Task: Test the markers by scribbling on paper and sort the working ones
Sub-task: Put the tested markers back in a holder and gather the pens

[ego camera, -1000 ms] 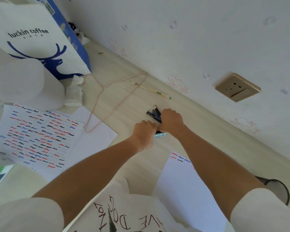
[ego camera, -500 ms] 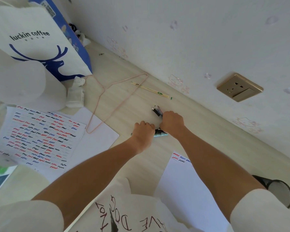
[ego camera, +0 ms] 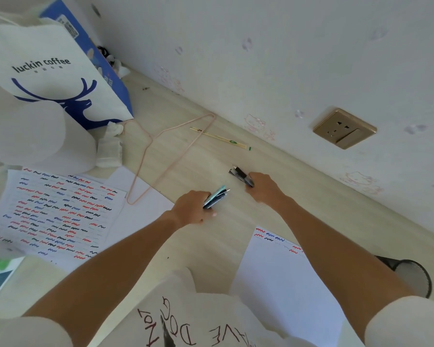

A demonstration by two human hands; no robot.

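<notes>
The left hand (ego camera: pixel 192 207) has its grip closed on a bundle of markers (ego camera: pixel 217 197) jutting past its knuckles, while the right hand (ego camera: pixel 263 187) grips darker markers (ego camera: pixel 241 174) pointing up-left.

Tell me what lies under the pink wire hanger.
The pink wire hanger lies mostly on the bare wooden desk; its lower corner overlaps a blank white sheet. Anything beneath that sheet is hidden.

Mesh pen cup (ego camera: pixel 411 274) behind forearm.

"luckin coffee" on the paper bag (ego camera: pixel 48 78); "DOG" on the shirt (ego camera: pixel 181 329).
</notes>
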